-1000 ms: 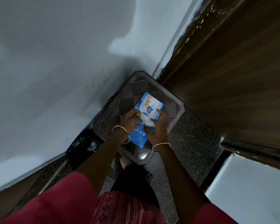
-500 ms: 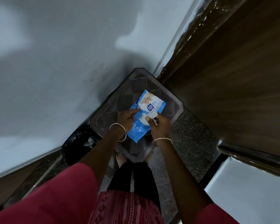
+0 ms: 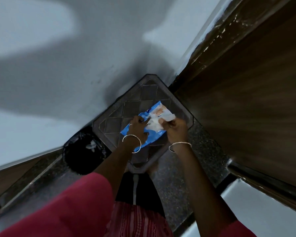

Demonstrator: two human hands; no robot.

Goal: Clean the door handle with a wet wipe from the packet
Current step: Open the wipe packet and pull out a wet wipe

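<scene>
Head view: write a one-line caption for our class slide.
Left hand holds the blue wipe packet over a brown stool; right hand pinches a white wipe.

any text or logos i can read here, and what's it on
None readable.
Blue plastic wipes packet, held by the left hand: small dark logo patch near its far end, too blurred to read.
White sheet at its opening, pinched by the right hand: faint dark mark, unreadable.

Pale wall (image 3: 92, 48), speckled floor (image 3: 207, 151), brown stool (image 3: 113, 124)
</scene>
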